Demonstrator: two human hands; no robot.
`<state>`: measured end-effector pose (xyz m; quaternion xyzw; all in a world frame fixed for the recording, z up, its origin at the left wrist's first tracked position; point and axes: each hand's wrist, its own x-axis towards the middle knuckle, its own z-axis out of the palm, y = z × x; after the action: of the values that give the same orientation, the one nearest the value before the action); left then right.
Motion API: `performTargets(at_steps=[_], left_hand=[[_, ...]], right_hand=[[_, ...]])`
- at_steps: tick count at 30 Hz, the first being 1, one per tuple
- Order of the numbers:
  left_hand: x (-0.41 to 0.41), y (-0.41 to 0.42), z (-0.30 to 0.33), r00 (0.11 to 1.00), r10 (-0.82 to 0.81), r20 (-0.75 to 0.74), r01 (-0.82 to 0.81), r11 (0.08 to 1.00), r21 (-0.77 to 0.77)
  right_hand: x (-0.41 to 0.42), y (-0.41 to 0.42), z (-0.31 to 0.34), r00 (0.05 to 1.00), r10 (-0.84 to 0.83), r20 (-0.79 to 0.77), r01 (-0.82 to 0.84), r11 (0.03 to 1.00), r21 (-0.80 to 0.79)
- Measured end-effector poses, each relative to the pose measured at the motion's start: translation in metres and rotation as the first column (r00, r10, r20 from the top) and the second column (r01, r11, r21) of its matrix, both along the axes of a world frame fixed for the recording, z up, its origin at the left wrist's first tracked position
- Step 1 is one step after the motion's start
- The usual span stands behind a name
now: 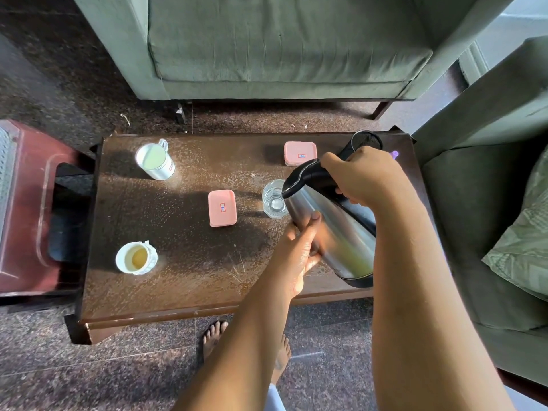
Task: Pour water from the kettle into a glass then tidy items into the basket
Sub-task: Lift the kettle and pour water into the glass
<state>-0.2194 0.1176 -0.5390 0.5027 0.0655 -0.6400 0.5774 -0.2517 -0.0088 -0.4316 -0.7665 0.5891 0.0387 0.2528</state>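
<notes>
The right hand [366, 176] grips the black handle of the stainless-steel kettle [332, 232], tilted with its spout over the clear glass [274, 200] at the right of the dark wooden worktop [184, 280]. The left hand [299, 247] presses its straight fingers [310, 225] against the kettle's side. A pink lidded box [223, 208] lies just left of the glass.

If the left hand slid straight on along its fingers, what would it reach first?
The left hand already touches the kettle. Its fingers point up along the kettle's side toward the glass, probably the next thing met; depth is unclear.
</notes>
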Motion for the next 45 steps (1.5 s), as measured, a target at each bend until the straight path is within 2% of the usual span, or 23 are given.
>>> performTargets(at_steps=[19, 30, 45], left_hand=[[0.0008, -0.0047, -0.001, 1.0, 0.009, -0.027, -0.009, 1.0, -0.011], [0.0007, -0.0034, -0.0026, 0.999, -0.029, 0.014, 0.029, 1.0, -0.006], [0.0001, -0.0032, 0.0003, 1.0, -0.01, -0.024, 0.009, 1.0, -0.016]], right_hand=[[0.0025, -0.0026, 0.0034, 1.0, 0.0, -0.004, 0.0, 1.0, 0.022], [0.0024, -0.0025, 0.0035, 1.0, 0.007, -0.006, -0.007, 0.999, 0.032], [0.003, -0.0036, 0.0029, 1.0, 0.023, -0.018, -0.022, 1.0, 0.021]])
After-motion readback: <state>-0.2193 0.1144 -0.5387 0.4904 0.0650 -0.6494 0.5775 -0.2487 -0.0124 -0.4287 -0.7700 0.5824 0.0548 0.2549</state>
